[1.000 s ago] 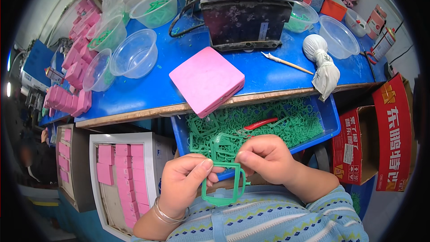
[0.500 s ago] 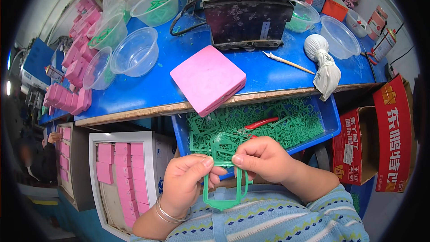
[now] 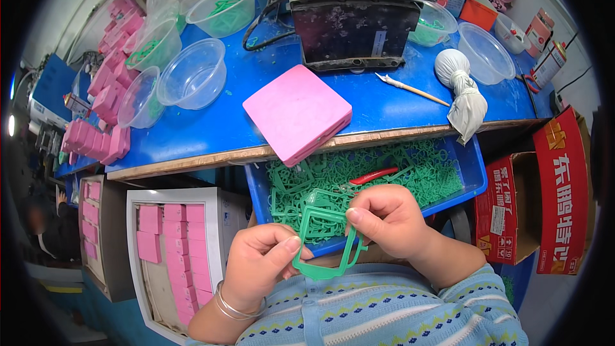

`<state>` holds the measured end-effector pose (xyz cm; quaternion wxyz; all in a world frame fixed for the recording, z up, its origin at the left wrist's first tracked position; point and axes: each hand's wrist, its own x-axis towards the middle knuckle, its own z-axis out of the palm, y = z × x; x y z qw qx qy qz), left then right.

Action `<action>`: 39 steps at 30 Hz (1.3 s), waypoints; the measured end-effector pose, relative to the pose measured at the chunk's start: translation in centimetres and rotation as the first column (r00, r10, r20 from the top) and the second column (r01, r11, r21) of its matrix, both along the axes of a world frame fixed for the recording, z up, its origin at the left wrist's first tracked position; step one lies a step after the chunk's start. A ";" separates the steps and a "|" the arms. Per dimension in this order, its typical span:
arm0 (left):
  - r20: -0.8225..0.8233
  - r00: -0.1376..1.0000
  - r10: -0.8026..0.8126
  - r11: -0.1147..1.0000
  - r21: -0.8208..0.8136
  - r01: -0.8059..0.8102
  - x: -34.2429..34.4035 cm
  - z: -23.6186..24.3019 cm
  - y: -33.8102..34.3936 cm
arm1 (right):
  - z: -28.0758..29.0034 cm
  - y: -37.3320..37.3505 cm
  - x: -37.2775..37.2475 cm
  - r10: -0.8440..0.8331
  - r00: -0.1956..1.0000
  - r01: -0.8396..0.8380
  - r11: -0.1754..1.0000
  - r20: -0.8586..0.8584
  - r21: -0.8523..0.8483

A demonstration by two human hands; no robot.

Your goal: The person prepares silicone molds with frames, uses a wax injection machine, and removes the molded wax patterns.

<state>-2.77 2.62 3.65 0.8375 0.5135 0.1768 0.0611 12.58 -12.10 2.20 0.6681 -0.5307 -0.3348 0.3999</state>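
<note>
Both my hands hold a green rectangular frame with an open middle, tilted in front of my body. My left hand pinches its lower left side between thumb and fingers. The fingers of my right hand close on its upper right corner, with the thumb on top. Just beyond, a blue bin holds a heap of tangled green pieces and a red-handled tool, its lower part hidden by my right hand. On the table edge past it rests a pink square block with a seam along its side.
A dark machine stands on the blue table. Clear plastic bowls, a tied white cloth bundle and a pointed stick lie around it. Pink blocks fill a white box at left; a red carton is at right.
My hands have moved apart, and the green frame has turned so its opening shows more fully. My right hand has shifted up and right; the left grips lower on the frame's side.
</note>
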 end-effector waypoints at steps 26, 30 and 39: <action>0.299 0.947 0.118 0.807 0.527 -0.266 0.2 -0.3 -0.5 | -0.7 0.5 0.2 0.181 0.974 -0.186 0.982 0.138 0.022; 0.329 0.942 0.075 0.816 0.522 -0.247 0.1 -0.4 -0.4 | -0.8 0.6 0.2 0.177 0.971 -0.183 0.983 0.163 0.025; -0.106 0.987 0.120 0.819 0.572 -0.038 1.3 -1.3 -0.2 | -1.4 0.0 0.2 0.186 0.945 -0.172 0.982 -0.269 0.073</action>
